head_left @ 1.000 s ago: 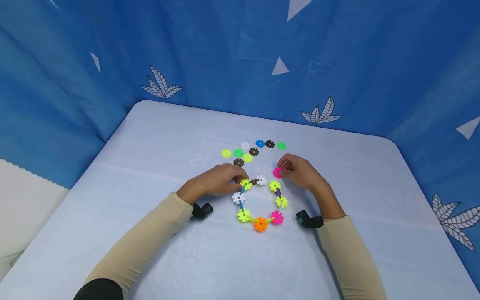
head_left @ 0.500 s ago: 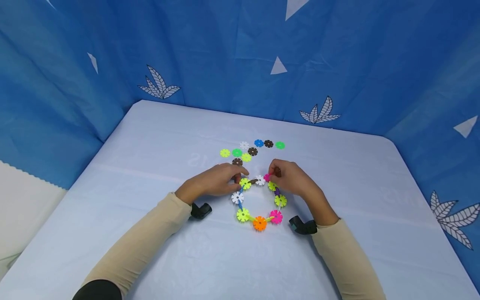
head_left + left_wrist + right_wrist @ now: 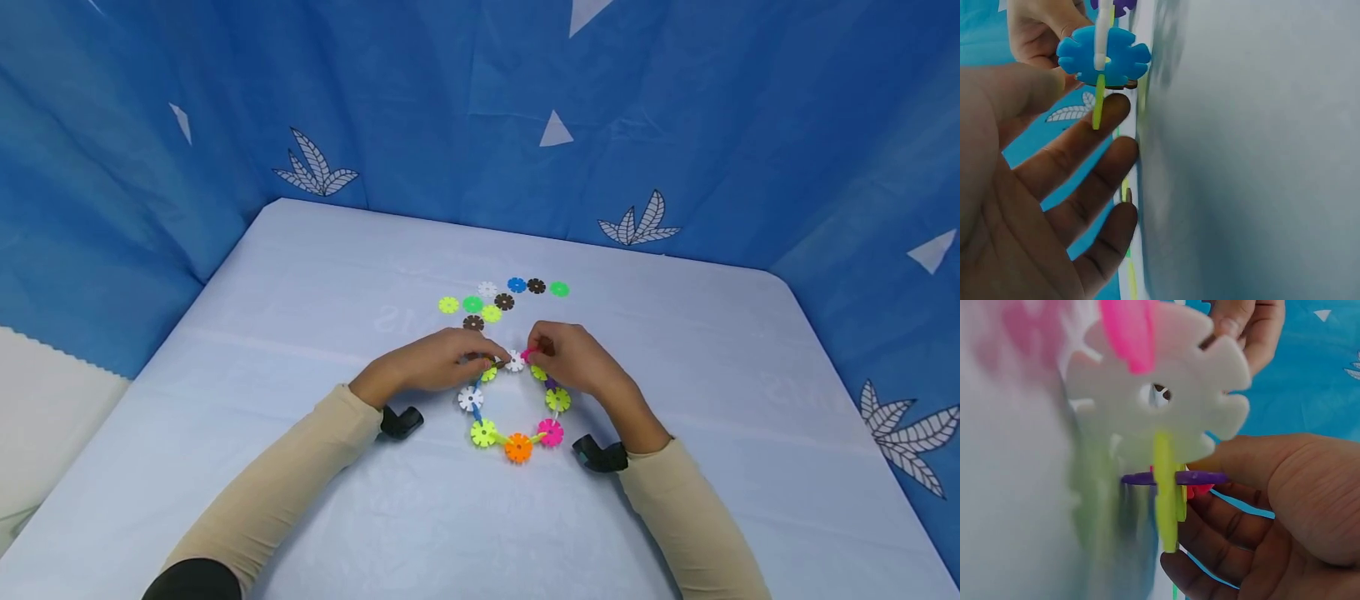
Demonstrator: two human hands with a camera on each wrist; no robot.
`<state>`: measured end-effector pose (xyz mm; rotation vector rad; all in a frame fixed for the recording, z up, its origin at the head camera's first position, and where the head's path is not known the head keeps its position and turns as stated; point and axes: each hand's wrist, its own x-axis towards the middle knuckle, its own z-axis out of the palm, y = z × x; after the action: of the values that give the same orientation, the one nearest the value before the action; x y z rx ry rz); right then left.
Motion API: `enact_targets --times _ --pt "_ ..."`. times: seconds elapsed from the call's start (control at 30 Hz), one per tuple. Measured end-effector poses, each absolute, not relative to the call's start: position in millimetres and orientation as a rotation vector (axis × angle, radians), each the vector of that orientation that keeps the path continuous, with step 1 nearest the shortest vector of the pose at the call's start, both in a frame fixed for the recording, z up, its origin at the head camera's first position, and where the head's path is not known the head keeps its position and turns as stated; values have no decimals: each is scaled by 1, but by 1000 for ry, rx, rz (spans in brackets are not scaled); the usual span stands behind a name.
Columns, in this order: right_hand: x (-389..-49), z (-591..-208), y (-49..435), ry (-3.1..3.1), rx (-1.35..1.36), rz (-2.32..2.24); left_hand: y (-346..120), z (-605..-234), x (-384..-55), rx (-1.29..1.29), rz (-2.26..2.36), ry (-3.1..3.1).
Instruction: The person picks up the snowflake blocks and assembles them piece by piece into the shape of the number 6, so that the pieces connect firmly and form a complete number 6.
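Observation:
A ring of notched plastic discs, slotted edge to edge, lies on the table, with an orange disc point(image 3: 518, 448) at its near side. My left hand point(image 3: 442, 360) pinches the ring's far left part, at a brown disc point(image 3: 500, 363) beside a white disc point(image 3: 515, 362). Between the thumb and fingers of my right hand point(image 3: 576, 360) is a pink disc point(image 3: 527, 356), held against or very near that white disc; whether they interlock is hidden. A yellow disc point(image 3: 539, 373) of the ring sits just under the right fingers. The left wrist view has a blue disc point(image 3: 1125, 59) near the left thumb.
Several loose discs lie beyond the ring, among them a blue disc point(image 3: 517, 285), a green disc point(image 3: 559, 289) and a brown disc point(image 3: 473, 323). The white-covered table point(image 3: 337, 283) ends at a blue curtain point(image 3: 420, 108) behind.
My right hand has moved left with the pink disc, from outside the ring to the white disc. My left fingers have shifted right, from the yellow disc onto the brown one.

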<state>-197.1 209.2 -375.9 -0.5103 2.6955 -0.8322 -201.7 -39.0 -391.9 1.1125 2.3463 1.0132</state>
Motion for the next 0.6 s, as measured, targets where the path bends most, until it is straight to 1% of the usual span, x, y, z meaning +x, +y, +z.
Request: enact_targets --times 0.27,0.6 --pt "-195 -376 206 2711 -534 -799 -38 -393 -203 1103 947 2323" --pt "-195 -375 204 2714 -540 -775 -39 -393 -203 1176 929 2369"
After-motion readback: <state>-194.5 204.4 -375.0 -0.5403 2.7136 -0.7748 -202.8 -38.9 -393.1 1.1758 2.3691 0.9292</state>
